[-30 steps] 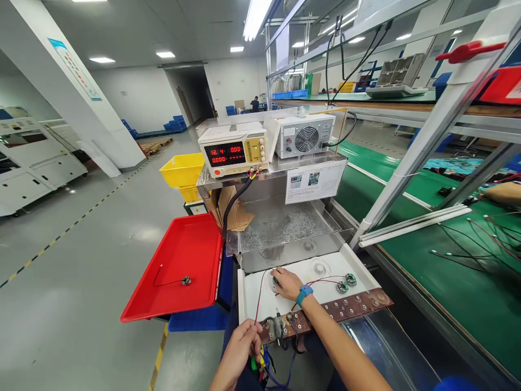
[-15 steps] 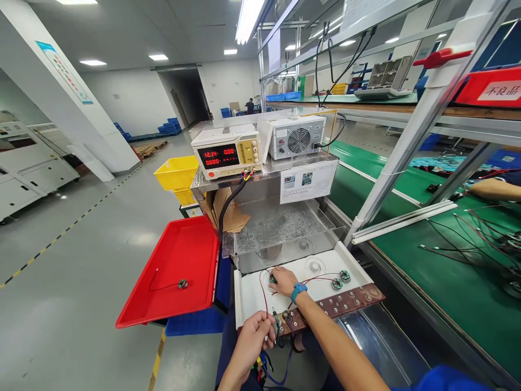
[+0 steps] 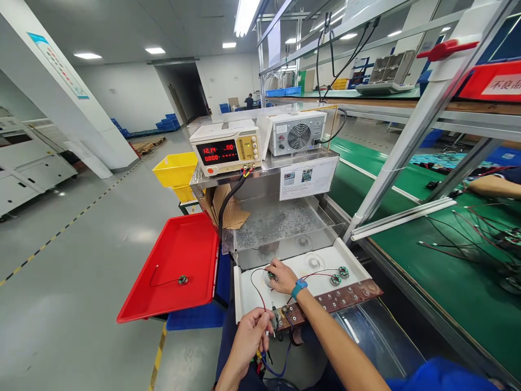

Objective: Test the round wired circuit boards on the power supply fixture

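- My left fingers are pinching a thin wire, nearly closed.
- My right fingers are curling, partly closed, around a round component over the white tray.
- Two similar components are lying near the brown strip.

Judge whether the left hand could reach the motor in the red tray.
Probably yes: nothing covers the motor in the red tray, though the left hand would likely have to release its wire.
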A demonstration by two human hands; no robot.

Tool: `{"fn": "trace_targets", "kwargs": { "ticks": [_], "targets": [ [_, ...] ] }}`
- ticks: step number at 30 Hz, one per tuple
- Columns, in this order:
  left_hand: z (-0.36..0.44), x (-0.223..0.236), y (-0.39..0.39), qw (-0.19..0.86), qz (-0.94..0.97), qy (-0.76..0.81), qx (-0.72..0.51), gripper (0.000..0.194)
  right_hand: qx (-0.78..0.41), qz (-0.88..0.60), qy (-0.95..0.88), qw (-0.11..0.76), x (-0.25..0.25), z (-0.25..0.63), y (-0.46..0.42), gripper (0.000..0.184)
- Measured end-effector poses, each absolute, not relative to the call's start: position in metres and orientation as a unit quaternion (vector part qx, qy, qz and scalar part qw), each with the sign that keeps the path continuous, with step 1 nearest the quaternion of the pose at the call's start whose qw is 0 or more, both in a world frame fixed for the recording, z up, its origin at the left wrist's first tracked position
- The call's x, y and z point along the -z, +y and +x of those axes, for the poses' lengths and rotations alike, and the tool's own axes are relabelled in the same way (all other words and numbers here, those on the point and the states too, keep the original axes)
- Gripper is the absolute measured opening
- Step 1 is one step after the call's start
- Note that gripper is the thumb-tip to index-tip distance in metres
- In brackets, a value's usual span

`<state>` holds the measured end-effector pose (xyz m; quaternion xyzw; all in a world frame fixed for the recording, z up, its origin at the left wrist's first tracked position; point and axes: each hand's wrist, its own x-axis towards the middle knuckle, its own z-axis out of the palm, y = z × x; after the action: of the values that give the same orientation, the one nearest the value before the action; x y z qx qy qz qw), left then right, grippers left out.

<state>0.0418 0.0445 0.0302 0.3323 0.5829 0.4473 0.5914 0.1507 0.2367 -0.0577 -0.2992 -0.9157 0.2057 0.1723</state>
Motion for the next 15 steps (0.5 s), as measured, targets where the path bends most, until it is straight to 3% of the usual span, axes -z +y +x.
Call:
{"fn": "trace_targets", "kwargs": {
  "ticks": [8, 15],
  "targets": [
    [0.042, -0.030, 0.050, 0.595, 0.350, 0.565, -0.452, 0.053, -0.209, -0.290, -0.918, 0.174, 0.053, 0.151, 0.235, 0.044],
    [0.026, -0.034, 0.061, 0.609, 0.419, 0.562, -0.372, 0.045, -0.210, -0.301, -0.916, 0.163, 0.048, 0.151, 0.234, 0.039]
  ]
}}
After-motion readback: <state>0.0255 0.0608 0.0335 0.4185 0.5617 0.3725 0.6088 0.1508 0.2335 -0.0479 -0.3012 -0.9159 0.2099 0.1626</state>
